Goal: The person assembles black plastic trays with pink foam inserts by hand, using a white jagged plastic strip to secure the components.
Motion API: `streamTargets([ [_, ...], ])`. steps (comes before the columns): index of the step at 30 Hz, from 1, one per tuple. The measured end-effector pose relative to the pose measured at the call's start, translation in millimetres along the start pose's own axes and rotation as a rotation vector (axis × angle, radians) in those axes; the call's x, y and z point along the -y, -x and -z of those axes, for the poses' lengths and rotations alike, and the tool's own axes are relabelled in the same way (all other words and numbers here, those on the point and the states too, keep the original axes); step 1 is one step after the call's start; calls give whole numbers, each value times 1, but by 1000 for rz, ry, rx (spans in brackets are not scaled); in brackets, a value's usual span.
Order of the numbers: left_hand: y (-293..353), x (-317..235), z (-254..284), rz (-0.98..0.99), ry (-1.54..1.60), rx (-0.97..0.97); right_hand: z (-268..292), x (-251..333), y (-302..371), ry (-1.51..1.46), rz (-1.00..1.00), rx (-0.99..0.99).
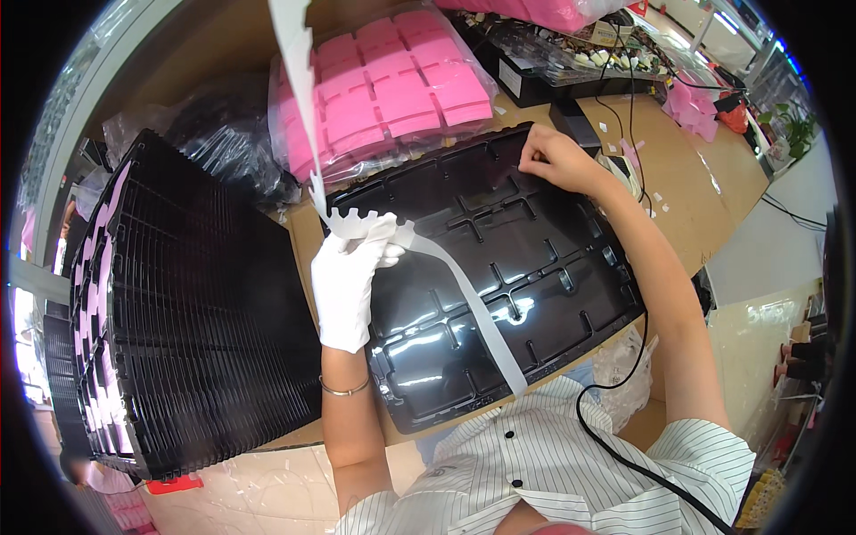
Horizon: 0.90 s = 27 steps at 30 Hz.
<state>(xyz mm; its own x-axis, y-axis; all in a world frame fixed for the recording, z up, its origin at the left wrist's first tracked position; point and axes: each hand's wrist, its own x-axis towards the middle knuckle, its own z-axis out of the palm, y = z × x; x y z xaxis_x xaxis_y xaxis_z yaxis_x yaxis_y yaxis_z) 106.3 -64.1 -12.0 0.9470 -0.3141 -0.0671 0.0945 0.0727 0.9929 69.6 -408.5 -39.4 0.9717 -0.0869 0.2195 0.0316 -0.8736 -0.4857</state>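
In front of me lies a black plastic tray [419, 312] with raised cross-shaped ribs. My left hand [348, 285], in a white glove, is closed on a long white notched strip [477, 312] above the tray's left part. One end of the strip rises past the far edge, and the other hangs down toward my shirt. At the tray's far right corner is my bare right hand [557, 160], its fingers curled together. Whatever it may pinch there is hidden or too small to make out.
A tall stack of black trays [205, 312] with pink pieces between them stands at left. Behind the tray sits a clear bag of pink foam blocks [383, 80]. A black bin [535, 85] of small parts is at the far right. A black cable [615, 385] runs past my right arm.
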Motion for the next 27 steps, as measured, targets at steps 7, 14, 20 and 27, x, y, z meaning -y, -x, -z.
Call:
streamTargets([
  [7, 15, -7, 3, 55, 18, 21, 10, 49, 47, -1040, -348, 134],
  [14, 28, -4, 2, 137, 98, 173, -29, 140, 68, -1454, -406, 362],
  [20, 38, 4, 13, 40, 42, 205, -47, 172, 79, -845, -144, 172],
  [27, 59, -8, 20, 94, 72, 168, -53, 203, 108, -445, 167, -148],
])
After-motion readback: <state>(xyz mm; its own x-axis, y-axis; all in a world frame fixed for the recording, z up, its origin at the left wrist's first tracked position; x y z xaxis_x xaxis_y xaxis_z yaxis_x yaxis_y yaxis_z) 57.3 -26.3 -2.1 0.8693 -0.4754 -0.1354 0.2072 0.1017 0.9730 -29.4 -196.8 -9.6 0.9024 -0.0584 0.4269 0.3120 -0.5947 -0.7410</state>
